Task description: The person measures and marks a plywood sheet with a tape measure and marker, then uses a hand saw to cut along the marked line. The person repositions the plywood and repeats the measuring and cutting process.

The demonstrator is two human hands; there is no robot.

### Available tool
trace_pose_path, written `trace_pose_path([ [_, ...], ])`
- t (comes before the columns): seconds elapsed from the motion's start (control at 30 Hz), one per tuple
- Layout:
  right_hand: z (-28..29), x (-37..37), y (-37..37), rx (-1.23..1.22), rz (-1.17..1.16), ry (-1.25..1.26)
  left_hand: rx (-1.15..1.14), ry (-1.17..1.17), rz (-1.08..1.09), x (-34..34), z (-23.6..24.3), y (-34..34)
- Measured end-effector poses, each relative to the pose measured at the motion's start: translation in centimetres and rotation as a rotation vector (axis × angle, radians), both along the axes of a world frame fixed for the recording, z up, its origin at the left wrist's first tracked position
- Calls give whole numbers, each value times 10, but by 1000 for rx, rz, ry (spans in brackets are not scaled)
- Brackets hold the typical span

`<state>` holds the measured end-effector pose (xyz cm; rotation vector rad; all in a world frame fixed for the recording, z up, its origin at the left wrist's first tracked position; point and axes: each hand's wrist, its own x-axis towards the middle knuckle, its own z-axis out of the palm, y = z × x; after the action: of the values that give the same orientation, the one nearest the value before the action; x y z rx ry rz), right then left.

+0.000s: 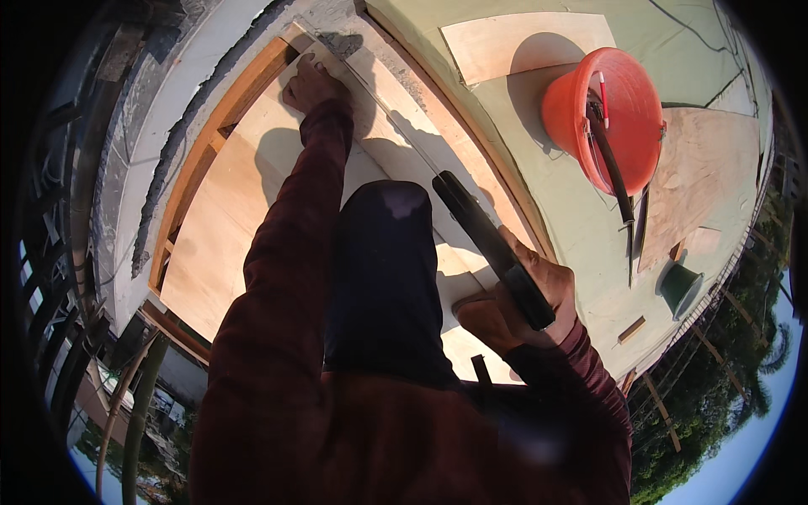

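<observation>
My right hand point(543, 290) is wrapped round the black handle of a handsaw point(492, 248), right of my knee. Its thin blade, seen almost edge-on, runs up and left along the plywood toward my left hand. My left hand point(316, 86) rests on the far end of the plywood sheet point(210, 261), with its fingers apart and slightly bent, beside the line of the blade. Nothing shows in that hand. Shadows of my arm and head fall across the wood. Where the blade meets the wood is hard to make out.
Timber framing point(189, 181) edges the plywood on the left, beside a rough concrete ledge point(139, 168). On the right, an orange bucket point(560, 109) holds a dark-handled tool and a red-and-white stick. Plywood offcuts point(707, 172) and a green pail point(680, 289) lie beyond it.
</observation>
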<state>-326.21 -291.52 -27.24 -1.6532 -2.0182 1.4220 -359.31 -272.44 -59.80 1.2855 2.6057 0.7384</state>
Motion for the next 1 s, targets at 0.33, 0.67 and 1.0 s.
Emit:
trace_pose_path([
  [0.33, -18, -36, 48, -131, -136, 76, -97, -56, -14, -2, 6, 0],
  [0.67, 7, 42, -39, 205, 165, -265, -50, 57, -14, 2, 1, -5],
  [1.0, 2, -7, -1, 367, 83, -166, -32, 65, -38, -1, -4, 5],
])
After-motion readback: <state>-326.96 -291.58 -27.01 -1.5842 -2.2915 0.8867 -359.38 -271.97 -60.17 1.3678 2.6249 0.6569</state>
